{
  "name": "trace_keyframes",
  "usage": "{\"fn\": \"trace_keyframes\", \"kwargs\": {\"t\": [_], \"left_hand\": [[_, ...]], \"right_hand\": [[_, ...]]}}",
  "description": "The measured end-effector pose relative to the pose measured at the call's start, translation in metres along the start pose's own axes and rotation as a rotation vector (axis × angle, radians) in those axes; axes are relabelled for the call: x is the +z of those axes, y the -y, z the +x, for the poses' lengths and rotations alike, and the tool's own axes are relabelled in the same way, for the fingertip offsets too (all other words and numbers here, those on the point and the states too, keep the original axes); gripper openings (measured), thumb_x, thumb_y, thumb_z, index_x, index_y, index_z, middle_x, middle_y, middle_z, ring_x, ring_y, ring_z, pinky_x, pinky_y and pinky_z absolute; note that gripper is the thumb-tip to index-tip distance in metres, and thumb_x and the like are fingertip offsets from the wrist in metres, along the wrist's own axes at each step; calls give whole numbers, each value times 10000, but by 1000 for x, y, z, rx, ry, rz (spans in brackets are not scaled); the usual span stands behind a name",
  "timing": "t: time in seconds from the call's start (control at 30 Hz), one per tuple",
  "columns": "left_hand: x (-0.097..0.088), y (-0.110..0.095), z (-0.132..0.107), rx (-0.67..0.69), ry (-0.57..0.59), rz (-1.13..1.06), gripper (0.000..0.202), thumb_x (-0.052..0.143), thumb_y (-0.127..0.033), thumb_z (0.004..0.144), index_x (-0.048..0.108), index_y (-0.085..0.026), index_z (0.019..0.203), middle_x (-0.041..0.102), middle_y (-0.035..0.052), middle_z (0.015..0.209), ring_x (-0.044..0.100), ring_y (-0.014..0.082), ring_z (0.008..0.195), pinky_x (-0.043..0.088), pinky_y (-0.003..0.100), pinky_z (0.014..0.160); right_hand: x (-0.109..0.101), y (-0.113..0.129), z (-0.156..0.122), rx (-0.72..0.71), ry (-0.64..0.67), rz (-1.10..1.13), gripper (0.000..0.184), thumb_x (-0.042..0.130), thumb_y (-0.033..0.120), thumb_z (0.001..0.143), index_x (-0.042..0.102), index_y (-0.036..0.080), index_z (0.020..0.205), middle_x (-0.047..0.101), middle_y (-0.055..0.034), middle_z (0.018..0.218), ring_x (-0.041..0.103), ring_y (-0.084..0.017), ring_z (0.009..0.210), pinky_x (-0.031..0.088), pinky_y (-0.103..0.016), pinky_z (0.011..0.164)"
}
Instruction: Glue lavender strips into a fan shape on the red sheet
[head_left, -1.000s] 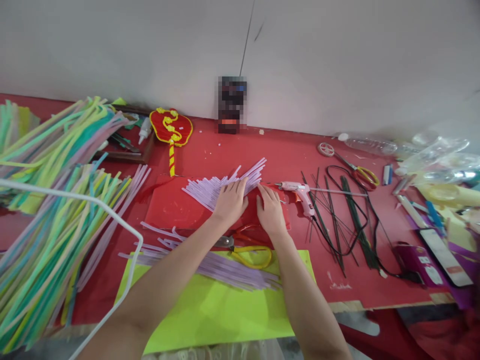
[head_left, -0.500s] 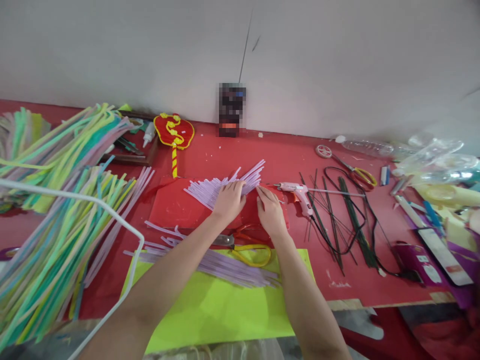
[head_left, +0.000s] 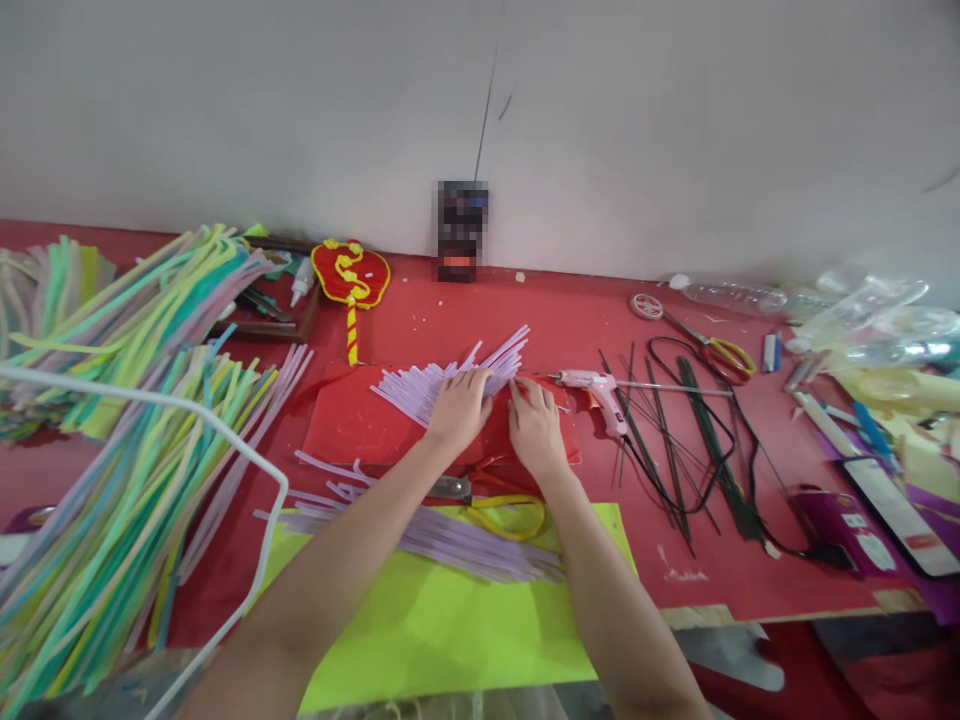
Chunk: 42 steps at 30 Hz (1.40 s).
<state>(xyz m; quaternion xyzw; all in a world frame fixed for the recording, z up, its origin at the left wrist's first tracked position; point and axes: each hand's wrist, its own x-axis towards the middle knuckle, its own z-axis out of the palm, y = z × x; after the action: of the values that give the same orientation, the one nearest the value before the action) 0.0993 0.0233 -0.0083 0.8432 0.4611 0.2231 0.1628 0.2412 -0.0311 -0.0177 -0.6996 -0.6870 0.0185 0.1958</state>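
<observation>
Lilac pipe cleaners [head_left: 405, 390] lie side by side on a red board [head_left: 337, 425], with a few slanting up to the right. My left hand [head_left: 459, 408] is closed over their right part, its fingers together and pressed down on them. Beside it, my right hand [head_left: 535, 420] has its fingers somewhat apart, the tips at the right edge of the row. What lies beneath both palms is hidden. Nearer to me, more lilac pipe cleaners [head_left: 480, 555] rest on a yellow-green sheet [head_left: 450, 640], partly under scissors with yellow and red handles [head_left: 506, 515].
A pink glue gun [head_left: 596, 385] and dark green wires [head_left: 709, 430] lie at right. Further right are plastic bottles [head_left: 739, 295]. Bundles of coloured pipe cleaners [head_left: 142, 480] spread at left, with a white bent rod [head_left: 247, 450] in front. A red-and-yellow fan shape [head_left: 367, 275] lies behind.
The fingers of my right hand have spread a little and shifted slightly left at the edge of the row. My left hand stays on the pipe cleaners. The view has tilted slightly.
</observation>
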Motion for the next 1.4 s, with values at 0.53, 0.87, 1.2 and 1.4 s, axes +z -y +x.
{"fn": "trace_keyframes", "kwargs": {"t": [0.53, 0.87, 1.2, 1.4], "left_hand": [[-17, 22, 15, -230, -36, -795, 306, 417, -21, 803, 580, -174, 1012, 697, 74, 1054, 644, 160, 1021, 467, 358, 960], [-62, 40, 26, -429, -216, -1075, 193, 460, -123, 822, 600, -155, 952, 692, 38, 800, 669, 125, 781, 521, 303, 814], [-85, 43, 24, -352, -283, -989, 200, 444, -132, 844, 591, -152, 978, 689, 38, 803, 667, 116, 771, 529, 282, 792], [-74, 39, 18, -348, -127, -367, 210, 442, -251, 891, 593, -164, 774, 681, 82, 750, 665, 187, 748, 495, 310, 722]], "right_hand": [[-40, -50, -2, 293, -450, 138, 259, 447, 294, 864, 672, 192, 942, 616, -101, 968, 561, -226, 950, 448, -404, 889], [-31, -96, -11, 647, -369, -105, 498, 509, 544, 793, 640, 107, 993, 609, -222, 1027, 523, -353, 1015, 382, -499, 874], [-21, -100, -4, 658, -325, -26, 456, 631, 400, 651, 602, 103, 995, 597, -199, 1025, 530, -343, 1029, 402, -470, 914], [-34, -78, -2, 773, -483, 121, 368, 598, 405, 668, 535, 170, 944, 615, -130, 936, 573, -267, 861, 444, -377, 789]]}}
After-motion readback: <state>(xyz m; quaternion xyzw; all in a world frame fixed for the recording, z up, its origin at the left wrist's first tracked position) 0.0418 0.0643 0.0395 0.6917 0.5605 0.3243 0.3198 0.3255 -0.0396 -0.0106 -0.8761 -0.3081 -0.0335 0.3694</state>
